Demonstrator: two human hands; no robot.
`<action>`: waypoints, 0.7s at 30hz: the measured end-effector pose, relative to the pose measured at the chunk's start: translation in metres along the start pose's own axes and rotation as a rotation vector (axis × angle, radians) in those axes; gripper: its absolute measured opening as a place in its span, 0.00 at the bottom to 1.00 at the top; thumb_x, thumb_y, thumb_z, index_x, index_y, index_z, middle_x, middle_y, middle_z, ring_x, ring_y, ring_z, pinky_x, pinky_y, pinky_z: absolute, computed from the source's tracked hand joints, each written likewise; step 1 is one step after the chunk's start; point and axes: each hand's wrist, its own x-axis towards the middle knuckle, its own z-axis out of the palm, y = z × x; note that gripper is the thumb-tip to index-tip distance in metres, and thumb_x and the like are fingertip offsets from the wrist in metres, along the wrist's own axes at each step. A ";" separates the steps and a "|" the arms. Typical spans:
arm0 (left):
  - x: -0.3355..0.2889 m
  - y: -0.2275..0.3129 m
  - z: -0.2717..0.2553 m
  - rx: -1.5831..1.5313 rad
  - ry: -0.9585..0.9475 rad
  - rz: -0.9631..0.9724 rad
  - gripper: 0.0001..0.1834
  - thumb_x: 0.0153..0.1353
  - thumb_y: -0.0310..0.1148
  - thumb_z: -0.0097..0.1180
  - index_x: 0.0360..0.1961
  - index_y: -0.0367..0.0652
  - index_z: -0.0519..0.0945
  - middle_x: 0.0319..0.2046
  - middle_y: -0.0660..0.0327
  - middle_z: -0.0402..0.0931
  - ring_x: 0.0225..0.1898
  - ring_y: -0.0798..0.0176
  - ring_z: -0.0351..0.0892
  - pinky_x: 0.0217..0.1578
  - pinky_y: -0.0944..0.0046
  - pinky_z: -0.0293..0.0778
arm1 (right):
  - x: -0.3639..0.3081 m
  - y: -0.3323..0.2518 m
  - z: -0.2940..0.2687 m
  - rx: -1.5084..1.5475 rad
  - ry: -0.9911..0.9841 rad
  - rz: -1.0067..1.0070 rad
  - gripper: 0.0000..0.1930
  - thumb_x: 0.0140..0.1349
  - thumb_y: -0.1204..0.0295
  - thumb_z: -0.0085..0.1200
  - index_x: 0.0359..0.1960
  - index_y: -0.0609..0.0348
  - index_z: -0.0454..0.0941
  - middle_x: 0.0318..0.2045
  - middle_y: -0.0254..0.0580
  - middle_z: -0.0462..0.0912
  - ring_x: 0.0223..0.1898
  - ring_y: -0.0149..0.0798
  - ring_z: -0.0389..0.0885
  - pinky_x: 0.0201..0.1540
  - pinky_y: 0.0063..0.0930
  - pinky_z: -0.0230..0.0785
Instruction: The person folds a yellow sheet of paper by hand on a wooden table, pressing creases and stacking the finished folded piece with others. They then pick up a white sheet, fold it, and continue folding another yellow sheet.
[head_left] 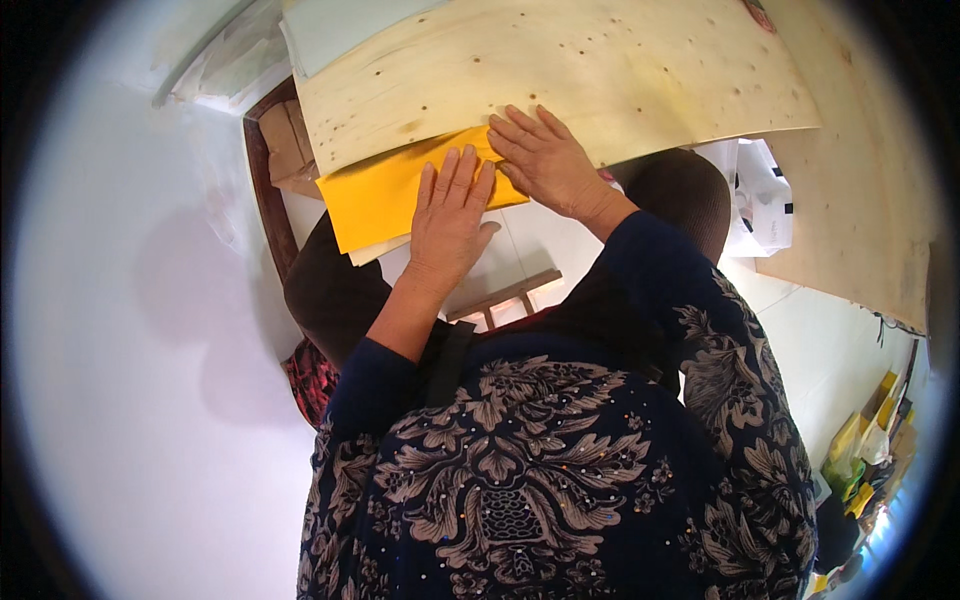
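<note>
A stack of yellow paper sheets (372, 197) lies at the near edge of a pale wooden board (560, 60), partly overhanging it toward me. Paler layers show under its near left corner. My left hand (450, 215) rests flat on the yellow paper, fingers stretched out and pointing away. My right hand (550, 165) lies over the paper's right end, its fingers spread and the fingertips reaching onto the board. Neither hand grips anything. Part of the stack is hidden under both hands.
A pale sheet (350, 30) lies at the board's far left. A brown cardboard box (288, 145) stands left below it. To the right are a white bag (760, 205) and another wooden panel (850, 220). Yellow bags (865, 450) sit at lower right.
</note>
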 end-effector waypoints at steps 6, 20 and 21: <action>0.001 0.000 -0.009 -0.121 -0.079 -0.064 0.37 0.59 0.46 0.62 0.67 0.43 0.65 0.70 0.52 0.57 0.72 0.51 0.52 0.71 0.50 0.48 | -0.020 -0.017 -0.018 0.046 -0.069 0.059 0.21 0.66 0.63 0.51 0.59 0.55 0.73 0.66 0.43 0.68 0.71 0.40 0.57 0.72 0.45 0.44; -0.027 0.024 -0.032 -0.165 0.026 -0.167 0.32 0.58 0.42 0.61 0.62 0.39 0.70 0.65 0.50 0.65 0.67 0.47 0.62 0.66 0.48 0.55 | -0.050 -0.072 -0.015 1.395 0.092 0.912 0.11 0.64 0.66 0.60 0.35 0.64 0.80 0.26 0.28 0.77 0.29 0.24 0.73 0.32 0.18 0.66; -0.028 0.023 -0.041 -0.219 0.055 -0.233 0.33 0.56 0.41 0.63 0.60 0.38 0.71 0.64 0.50 0.66 0.66 0.47 0.63 0.66 0.48 0.55 | -0.052 -0.075 -0.024 1.280 0.093 0.823 0.11 0.64 0.66 0.60 0.35 0.63 0.80 0.25 0.28 0.77 0.29 0.24 0.73 0.32 0.18 0.66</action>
